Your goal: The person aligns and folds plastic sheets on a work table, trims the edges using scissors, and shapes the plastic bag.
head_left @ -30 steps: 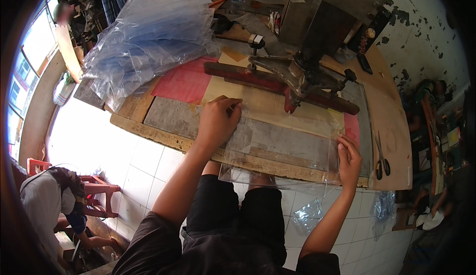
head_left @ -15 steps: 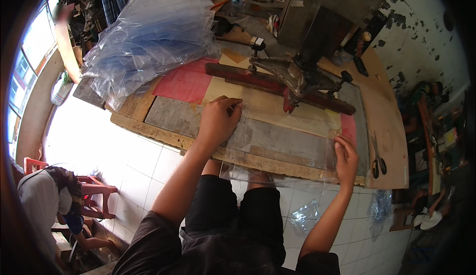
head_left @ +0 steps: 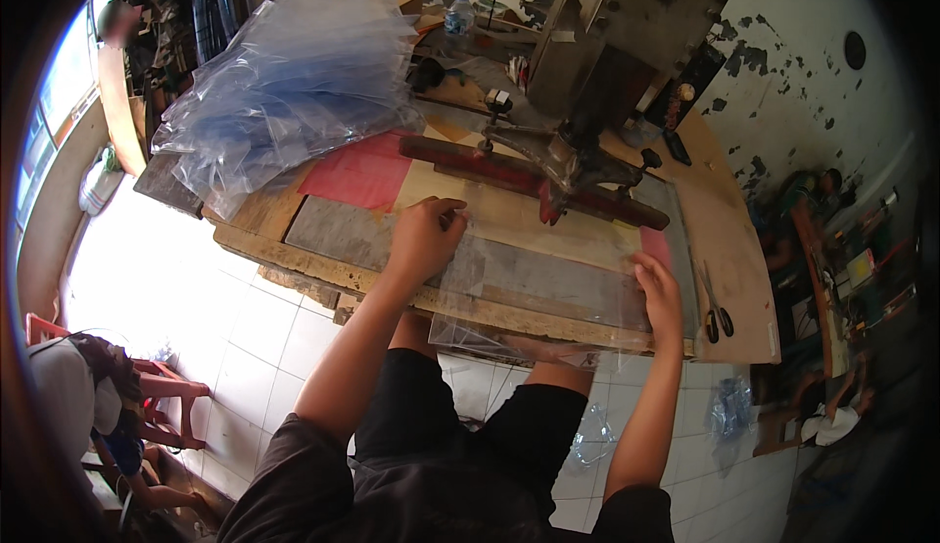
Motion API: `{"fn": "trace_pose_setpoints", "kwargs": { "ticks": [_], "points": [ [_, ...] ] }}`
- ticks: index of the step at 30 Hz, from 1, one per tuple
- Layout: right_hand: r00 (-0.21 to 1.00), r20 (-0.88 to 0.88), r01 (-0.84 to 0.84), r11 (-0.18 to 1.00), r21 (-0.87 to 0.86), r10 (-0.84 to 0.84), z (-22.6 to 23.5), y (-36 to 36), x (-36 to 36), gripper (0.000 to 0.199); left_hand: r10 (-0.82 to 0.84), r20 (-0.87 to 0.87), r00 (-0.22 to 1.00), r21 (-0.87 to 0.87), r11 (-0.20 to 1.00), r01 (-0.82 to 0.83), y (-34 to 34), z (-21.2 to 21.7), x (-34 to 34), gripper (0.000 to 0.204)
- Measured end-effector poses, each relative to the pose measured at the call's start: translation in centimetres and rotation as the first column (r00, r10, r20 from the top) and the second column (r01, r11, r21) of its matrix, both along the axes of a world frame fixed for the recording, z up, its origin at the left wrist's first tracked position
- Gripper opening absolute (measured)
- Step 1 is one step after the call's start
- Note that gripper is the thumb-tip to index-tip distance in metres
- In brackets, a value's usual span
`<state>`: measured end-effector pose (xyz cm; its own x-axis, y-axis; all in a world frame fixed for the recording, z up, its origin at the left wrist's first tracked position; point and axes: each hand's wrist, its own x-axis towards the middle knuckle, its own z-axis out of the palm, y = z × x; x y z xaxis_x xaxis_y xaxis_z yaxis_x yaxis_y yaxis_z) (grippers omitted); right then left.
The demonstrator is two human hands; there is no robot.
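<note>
A clear plastic sheet (head_left: 548, 283) lies across the front of a wooden workbench (head_left: 294, 239), its near edge hanging over the bench front. My left hand (head_left: 423, 239) pinches the sheet's far left corner. At the sheet's right edge, my right hand (head_left: 660, 298) grips the plastic. Just behind the sheet stands a metal machine (head_left: 597, 83) with a long dark red bar (head_left: 529, 179) lying across the bench.
A big pile of clear plastic bags (head_left: 294, 83) fills the bench's back left. Scissors (head_left: 715, 308) lie at the right end, a red sheet (head_left: 357, 173) left of centre, a bottle (head_left: 456, 12) at the back. A person (head_left: 69, 406) sits low at the left on the tiled floor.
The clear sheet has come toward me, its near edge now over the bench front. My right hand has shifted up and inward along its right edge; my left hand holds near the same corner.
</note>
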<state>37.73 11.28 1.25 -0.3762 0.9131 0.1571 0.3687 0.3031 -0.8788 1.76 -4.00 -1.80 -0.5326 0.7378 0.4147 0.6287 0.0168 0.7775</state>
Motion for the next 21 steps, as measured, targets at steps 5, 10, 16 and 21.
{"fn": "trace_pose_setpoints", "kwargs": {
  "ticks": [5, 10, 16, 21],
  "points": [
    [0.993, -0.113, 0.025, 1.000, -0.004, -0.025, -1.3, 1.0, -0.4, 0.030, 0.011, 0.008, 1.000, 0.023, 1.000, -0.012, -0.1, 0.0, 0.1, 0.028],
    [0.931, -0.350, 0.130, 0.990, 0.055, -0.103, -1.5, -4.0, 1.0, 0.027, -0.004, 0.132, 0.991, 0.020, 1.000, 0.002, -1.3, 0.4, -0.3, 0.031],
    [0.735, -0.678, 0.131, 0.982, 0.136, -0.004, -3.9, -9.1, 7.2, 0.034, -0.342, 0.645, 0.683, 0.125, 0.929, 0.347, -6.0, 4.1, 4.8, 0.043],
    [0.588, -0.808, 0.165, 0.971, 0.172, 0.043, -1.5, -10.0, 8.4, 0.039, -0.395, 0.502, 0.769, 0.209, 0.918, 0.336, -7.9, 9.3, 7.3, 0.034]
  ]
}}
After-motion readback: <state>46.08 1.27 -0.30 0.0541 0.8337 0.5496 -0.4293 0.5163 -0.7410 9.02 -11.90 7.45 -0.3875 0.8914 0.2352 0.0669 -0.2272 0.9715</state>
